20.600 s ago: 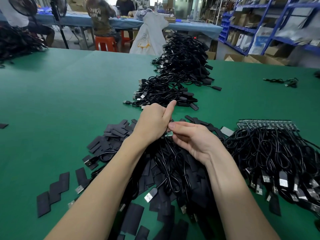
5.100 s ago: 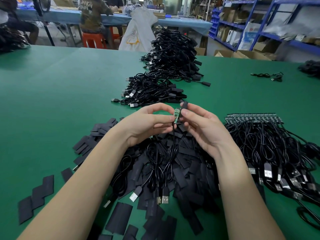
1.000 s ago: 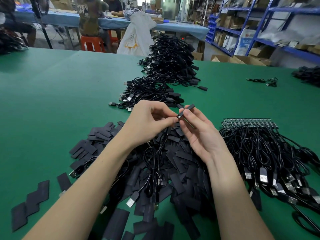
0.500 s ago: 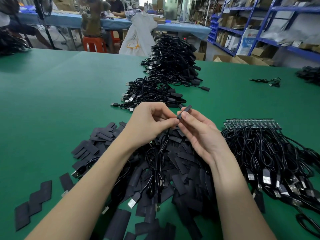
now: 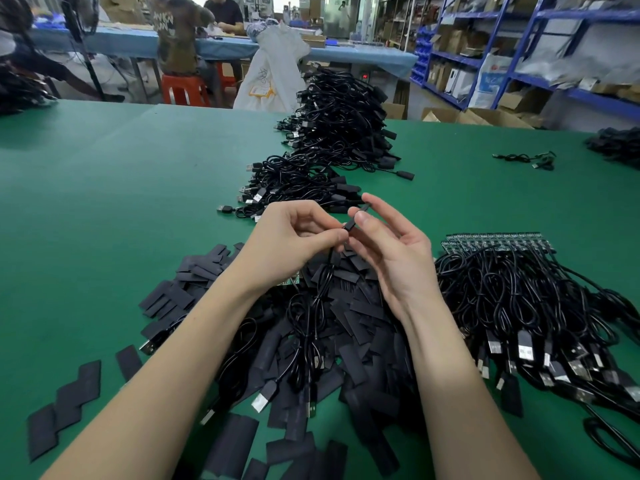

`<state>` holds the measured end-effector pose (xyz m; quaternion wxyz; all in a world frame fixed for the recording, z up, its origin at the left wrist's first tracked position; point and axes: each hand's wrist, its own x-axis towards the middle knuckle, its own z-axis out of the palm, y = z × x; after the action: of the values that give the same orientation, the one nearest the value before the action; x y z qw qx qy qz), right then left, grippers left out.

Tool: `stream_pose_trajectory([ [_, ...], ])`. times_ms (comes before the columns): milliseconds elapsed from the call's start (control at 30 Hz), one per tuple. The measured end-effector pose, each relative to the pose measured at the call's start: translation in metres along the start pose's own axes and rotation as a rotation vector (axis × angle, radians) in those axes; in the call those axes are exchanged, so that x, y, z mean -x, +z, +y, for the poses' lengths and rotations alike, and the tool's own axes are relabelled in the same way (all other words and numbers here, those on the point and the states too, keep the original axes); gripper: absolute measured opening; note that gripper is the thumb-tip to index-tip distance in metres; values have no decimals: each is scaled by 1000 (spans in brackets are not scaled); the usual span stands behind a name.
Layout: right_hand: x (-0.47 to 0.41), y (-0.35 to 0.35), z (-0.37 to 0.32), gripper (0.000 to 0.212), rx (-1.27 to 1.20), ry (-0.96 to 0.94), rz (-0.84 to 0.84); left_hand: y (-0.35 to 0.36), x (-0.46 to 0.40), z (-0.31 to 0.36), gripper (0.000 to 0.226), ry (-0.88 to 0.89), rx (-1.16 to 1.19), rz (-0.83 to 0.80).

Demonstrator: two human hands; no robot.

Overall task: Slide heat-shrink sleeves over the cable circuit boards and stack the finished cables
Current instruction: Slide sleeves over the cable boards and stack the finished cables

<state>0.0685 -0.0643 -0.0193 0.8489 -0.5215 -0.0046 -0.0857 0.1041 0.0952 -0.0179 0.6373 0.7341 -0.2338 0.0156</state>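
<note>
Head view: the left hand (image 5: pixel 291 237) pinches the cable (image 5: pixel 327 268) just below the sleeve (image 5: pixel 356 218), which the right hand (image 5: pixel 391 247) pinches between thumb and forefinger. Sleeve looks light and floppy; best gripped by its flat sides.

Two hands, left (image 5: pixel 287 242) and right (image 5: pixel 394 258), work over one green table (image 5: pixel 104 202). One sleeve (image 5: pixel 356 216) is held. Far off sit two stools (image 5: pixel 185 93) and one white bag (image 5: pixel 273 74). Cables and loose sleeves lie in heaps too dense to count.
</note>
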Motion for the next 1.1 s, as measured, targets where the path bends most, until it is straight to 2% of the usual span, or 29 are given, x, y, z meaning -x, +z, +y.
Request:
stream_pose_trajectory([
  [467, -3, -1, 5, 31, 26, 4, -6, -3, 2, 4, 10, -30, -8, 9],
  [633, -4, -1, 8, 22, -35, 39, 53, -1, 1, 6, 10, -67, -19, 17],
  [767, -6, -7, 4, 21, -91, 51, 108, 1, 1, 5, 19, -158, -84, -36],
  [933, -6, -14, 1, 26, -109, 41, 149, 7, 3, 1, 9, -168, -175, -73],
  [1100, -8, -17, 1, 23, -101, 41, 134, 14, 2, 3, 7, -180, -67, -31],
])
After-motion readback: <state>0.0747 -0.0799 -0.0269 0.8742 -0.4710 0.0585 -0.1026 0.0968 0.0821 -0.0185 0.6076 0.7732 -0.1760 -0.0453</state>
